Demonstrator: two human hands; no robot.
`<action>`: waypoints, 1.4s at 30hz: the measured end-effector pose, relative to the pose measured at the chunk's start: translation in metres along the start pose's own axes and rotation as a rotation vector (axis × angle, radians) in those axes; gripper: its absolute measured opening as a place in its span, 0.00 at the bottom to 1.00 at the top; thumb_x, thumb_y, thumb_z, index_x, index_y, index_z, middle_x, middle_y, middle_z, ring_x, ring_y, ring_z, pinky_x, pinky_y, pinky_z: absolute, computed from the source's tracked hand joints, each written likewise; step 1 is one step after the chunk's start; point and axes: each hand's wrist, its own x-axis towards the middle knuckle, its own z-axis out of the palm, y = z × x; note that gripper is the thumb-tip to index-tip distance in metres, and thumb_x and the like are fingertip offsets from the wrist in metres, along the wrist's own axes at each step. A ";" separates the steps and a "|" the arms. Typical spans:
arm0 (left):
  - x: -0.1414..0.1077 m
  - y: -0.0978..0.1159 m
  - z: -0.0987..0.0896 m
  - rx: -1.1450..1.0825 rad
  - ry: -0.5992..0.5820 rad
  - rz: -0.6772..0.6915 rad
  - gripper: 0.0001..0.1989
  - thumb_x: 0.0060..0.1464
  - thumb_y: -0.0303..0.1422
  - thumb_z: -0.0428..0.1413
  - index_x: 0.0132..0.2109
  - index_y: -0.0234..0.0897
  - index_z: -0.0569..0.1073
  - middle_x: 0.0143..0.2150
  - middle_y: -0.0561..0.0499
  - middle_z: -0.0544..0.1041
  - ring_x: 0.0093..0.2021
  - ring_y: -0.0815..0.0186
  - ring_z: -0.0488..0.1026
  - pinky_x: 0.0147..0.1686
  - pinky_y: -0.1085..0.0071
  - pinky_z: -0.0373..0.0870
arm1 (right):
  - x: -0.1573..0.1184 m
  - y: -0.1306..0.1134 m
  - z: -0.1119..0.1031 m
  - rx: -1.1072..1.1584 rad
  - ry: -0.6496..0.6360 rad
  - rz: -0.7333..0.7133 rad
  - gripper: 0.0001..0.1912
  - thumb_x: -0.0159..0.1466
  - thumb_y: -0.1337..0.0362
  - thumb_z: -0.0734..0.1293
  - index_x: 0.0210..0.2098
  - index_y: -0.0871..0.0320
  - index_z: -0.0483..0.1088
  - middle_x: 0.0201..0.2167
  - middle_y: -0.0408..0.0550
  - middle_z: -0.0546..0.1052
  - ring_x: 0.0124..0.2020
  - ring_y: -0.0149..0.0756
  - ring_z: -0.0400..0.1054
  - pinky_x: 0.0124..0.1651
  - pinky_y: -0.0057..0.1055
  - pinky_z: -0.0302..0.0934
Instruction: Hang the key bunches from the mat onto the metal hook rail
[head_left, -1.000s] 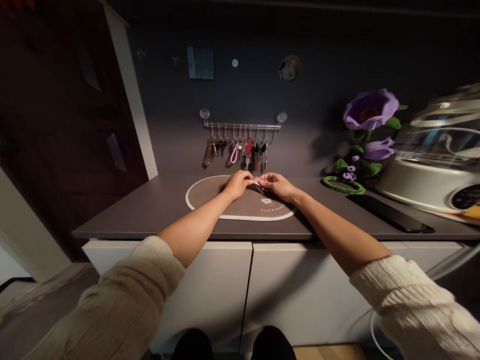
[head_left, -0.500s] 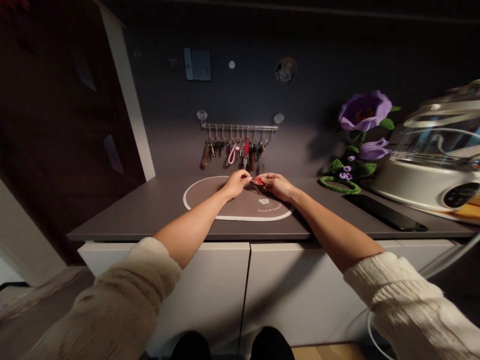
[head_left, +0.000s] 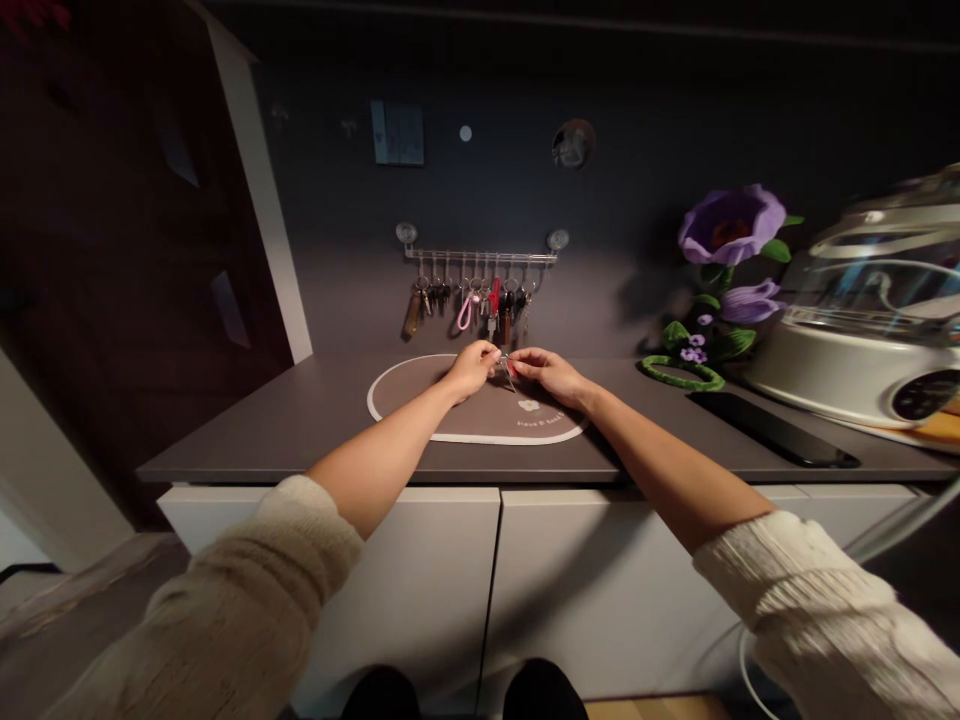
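My left hand point(head_left: 472, 370) is closed in a pinch on a small metal key ring point(head_left: 503, 358) above the mat. Facing it, my right hand point(head_left: 556, 378) pinches a small red tag point(head_left: 513, 369), largely covered by the fingers. A thin metal key point(head_left: 511, 382) dangles from the ring between both hands. Beneath them lies an oval brown mat point(head_left: 409, 405) with a white border and a white flower print. Just behind, several bunches of keys point(head_left: 492, 325) hang from the clear hook rail point(head_left: 480, 256) on the wall.
On the right of the counter point(head_left: 247, 430) lie a black phone point(head_left: 772, 428) and a purple fabric flower point(head_left: 731, 225) with a green looped base. A cream appliance with a clear top point(head_left: 832, 355) stands beyond them. White cabinet doors point(head_left: 405, 570) are below.
My right fingers have shifted slightly on the red tag, which now shows less and is tilted downward. My left hand stays nearly in place. The view has moved a little.
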 end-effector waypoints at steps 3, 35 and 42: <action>0.000 0.000 0.001 -0.002 0.000 0.003 0.05 0.53 0.31 0.47 0.32 0.34 0.64 0.23 0.56 0.65 0.23 0.76 0.63 0.27 0.77 0.60 | -0.001 -0.001 0.001 -0.043 0.031 -0.043 0.13 0.49 0.65 0.69 0.34 0.59 0.66 0.29 0.43 0.72 0.28 0.27 0.65 0.37 0.29 0.61; -0.011 0.003 0.000 0.578 0.072 0.241 0.10 0.54 0.35 0.45 0.33 0.36 0.68 0.34 0.49 0.69 0.35 0.68 0.66 0.39 0.71 0.62 | 0.021 -0.006 -0.007 -0.260 0.158 -0.359 0.13 0.53 0.55 0.63 0.27 0.58 0.60 0.25 0.40 0.66 0.29 0.27 0.60 0.39 0.28 0.56; -0.013 0.000 0.001 0.722 -0.032 0.264 0.09 0.54 0.33 0.45 0.33 0.38 0.68 0.35 0.49 0.69 0.36 0.66 0.66 0.38 0.70 0.62 | 0.058 -0.040 -0.027 -0.024 0.366 -0.240 0.08 0.54 0.61 0.63 0.26 0.59 0.59 0.22 0.40 0.67 0.23 0.23 0.61 0.33 0.24 0.59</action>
